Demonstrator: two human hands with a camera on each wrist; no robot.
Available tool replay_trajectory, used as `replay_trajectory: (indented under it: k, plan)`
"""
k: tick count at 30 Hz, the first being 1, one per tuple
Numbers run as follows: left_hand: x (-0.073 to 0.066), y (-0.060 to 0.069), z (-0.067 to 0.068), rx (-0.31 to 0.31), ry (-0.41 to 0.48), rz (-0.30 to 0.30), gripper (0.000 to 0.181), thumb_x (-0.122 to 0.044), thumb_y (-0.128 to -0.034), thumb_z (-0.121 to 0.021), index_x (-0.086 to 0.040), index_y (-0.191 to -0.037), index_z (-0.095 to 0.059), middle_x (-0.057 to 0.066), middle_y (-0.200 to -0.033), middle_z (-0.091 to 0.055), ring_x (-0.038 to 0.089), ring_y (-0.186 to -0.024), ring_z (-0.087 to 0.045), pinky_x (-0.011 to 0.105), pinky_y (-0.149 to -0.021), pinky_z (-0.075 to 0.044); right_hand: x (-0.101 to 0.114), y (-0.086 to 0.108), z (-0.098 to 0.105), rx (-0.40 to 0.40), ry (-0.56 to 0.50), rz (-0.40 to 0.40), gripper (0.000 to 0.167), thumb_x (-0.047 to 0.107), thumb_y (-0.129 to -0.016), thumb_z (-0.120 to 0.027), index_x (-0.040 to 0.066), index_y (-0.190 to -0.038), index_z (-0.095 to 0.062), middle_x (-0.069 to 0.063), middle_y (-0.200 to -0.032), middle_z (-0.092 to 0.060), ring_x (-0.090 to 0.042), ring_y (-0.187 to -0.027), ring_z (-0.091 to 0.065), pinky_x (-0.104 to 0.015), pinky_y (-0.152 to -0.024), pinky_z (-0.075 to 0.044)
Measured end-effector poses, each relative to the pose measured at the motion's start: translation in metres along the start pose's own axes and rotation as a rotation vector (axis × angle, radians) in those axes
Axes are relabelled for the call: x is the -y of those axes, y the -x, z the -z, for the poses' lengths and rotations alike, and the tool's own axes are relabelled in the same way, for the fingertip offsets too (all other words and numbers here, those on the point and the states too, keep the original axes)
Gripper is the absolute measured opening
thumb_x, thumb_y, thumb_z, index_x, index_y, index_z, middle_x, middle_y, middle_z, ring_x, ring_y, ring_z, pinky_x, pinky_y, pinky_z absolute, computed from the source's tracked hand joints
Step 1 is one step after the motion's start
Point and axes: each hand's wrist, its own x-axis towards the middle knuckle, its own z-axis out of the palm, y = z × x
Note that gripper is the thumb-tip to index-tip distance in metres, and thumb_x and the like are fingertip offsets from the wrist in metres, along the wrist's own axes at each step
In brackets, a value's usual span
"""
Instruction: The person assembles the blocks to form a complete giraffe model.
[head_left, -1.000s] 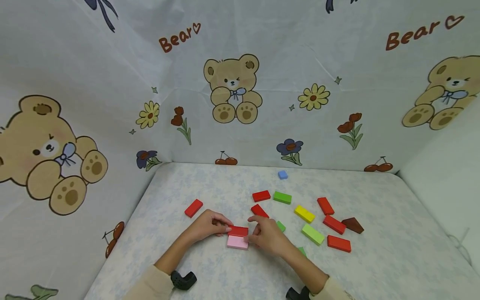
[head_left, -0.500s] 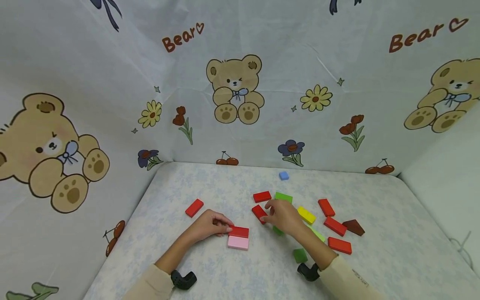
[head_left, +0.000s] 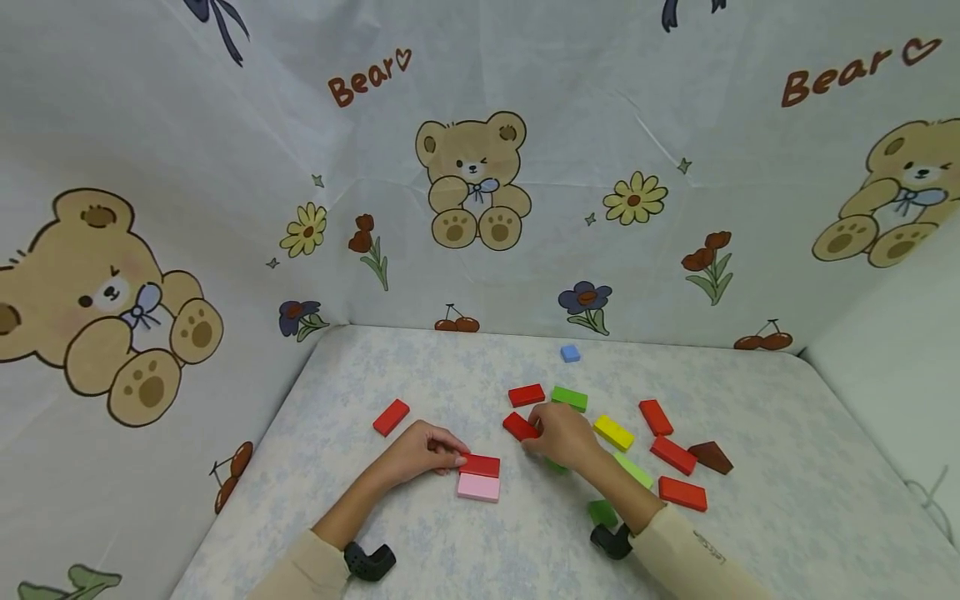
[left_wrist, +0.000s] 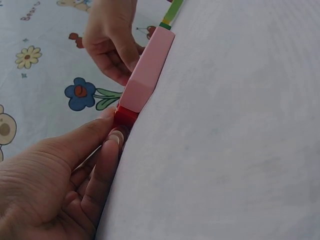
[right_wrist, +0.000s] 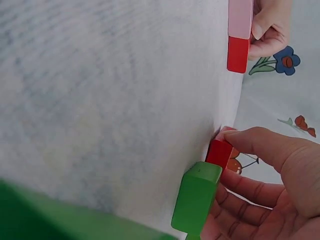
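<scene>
At far left a lone red block (head_left: 392, 417) lies on the table (head_left: 420, 550). Next, the left hand (head_left: 423, 450) pinches the left end of the middle red block (head_left: 483, 465), which sits against the back of the pink block (head_left: 478, 488); a twitch of those fingers could skew the red one and open a gap between the two. Farther right, the right hand (head_left: 564, 435) has another red block (head_left: 519, 426) between thumb and fingers, with a green block (right_wrist: 197, 197) near its fingers; whether the two blocks touch, I cannot tell. Lifting carelessly might knock that green one, and a grip only at the edge might let the red one slip. Right of this hand lie the yellow block (head_left: 613, 432), then three loose reds (head_left: 673, 455) and the brown piece (head_left: 711, 457), where the forearm could catch something if it swung wide. As for writing, "Bear" with a heart is printed at the left and right of the backdrop (head_left: 555, 108); small lettering on the right sleeve (head_left: 686, 554) is unreadable, and no brand shows on the blocks.
</scene>
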Motion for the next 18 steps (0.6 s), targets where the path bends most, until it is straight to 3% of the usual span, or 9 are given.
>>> replay_trajectory:
  k: [8,18]
  plan:
    - [0.001,-0.001,0.0,0.01,0.006,0.0,0.015,-0.021,-0.0895,-0.08,-0.013,-0.103,-0.081,0.003,-0.087,-0.076,0.015,-0.066,-0.066,0.026,-0.061,-0.057,0.0,0.008,0.006,-0.008,-0.058,0.068,0.025,0.017,-0.079,-0.089,0.009,-0.098,-0.075,0.001,-0.08,-0.063,-0.014,-0.074,-0.054,-0.029,-0.065,-0.051]
    - [0.003,-0.002,0.002,0.017,0.0,-0.012,0.018,-0.022,-0.0896,-0.08,-0.011,-0.105,-0.08,0.003,-0.088,-0.076,0.013,-0.066,-0.067,0.027,-0.061,-0.058,0.004,0.03,0.011,0.053,-0.073,0.156,0.026,0.015,-0.079,-0.088,0.011,-0.102,-0.075,0.004,-0.084,-0.065,-0.012,-0.075,-0.055,-0.024,-0.066,-0.051]
